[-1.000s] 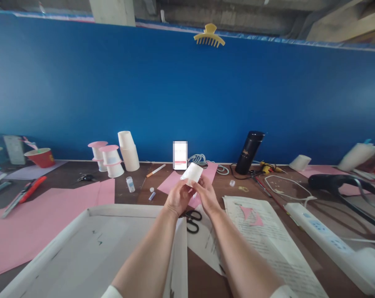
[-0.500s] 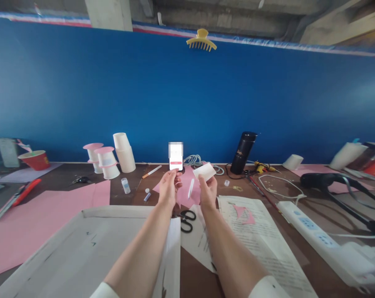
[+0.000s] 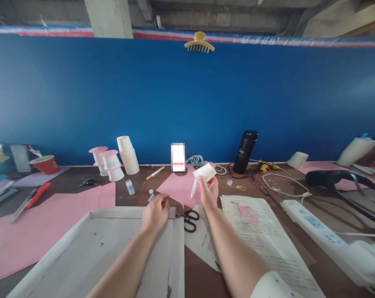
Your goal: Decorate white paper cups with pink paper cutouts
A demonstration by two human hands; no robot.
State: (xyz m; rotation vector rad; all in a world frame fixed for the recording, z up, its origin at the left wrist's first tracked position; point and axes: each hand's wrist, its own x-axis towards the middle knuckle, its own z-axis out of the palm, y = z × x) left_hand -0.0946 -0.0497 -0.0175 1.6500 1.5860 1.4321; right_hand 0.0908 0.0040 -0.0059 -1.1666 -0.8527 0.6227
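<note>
My right hand (image 3: 209, 191) is closed on a white paper cup (image 3: 205, 171), held tilted on its side above the pink paper (image 3: 171, 187). Nearer to me, my left hand (image 3: 156, 212) hovers at or rests on the far edge of a shallow white box lid (image 3: 119, 244); which of the two I cannot tell. Its fingers are curled in and hide whatever they hold, if anything. Just beyond it lie a small white cap (image 3: 151, 191) and a short bluish piece (image 3: 150, 197). A white pen (image 3: 193, 189) lies below the cup, and black-handled scissors (image 3: 190, 220) lie between my forearms.
A phone (image 3: 178, 157) stands against the blue partition (image 3: 175, 91). White cups with pink discs (image 3: 110, 165) and stacked cups (image 3: 128, 155) stand left; a black bottle (image 3: 246, 152) stands right. Nearby are a power strip (image 3: 314, 225), printed sheets (image 3: 265, 236) and a red cutter (image 3: 30, 201).
My left hand has left the front of the phone and come down and left to the box lid's edge. My right hand still holds the cup, now turned slightly.
</note>
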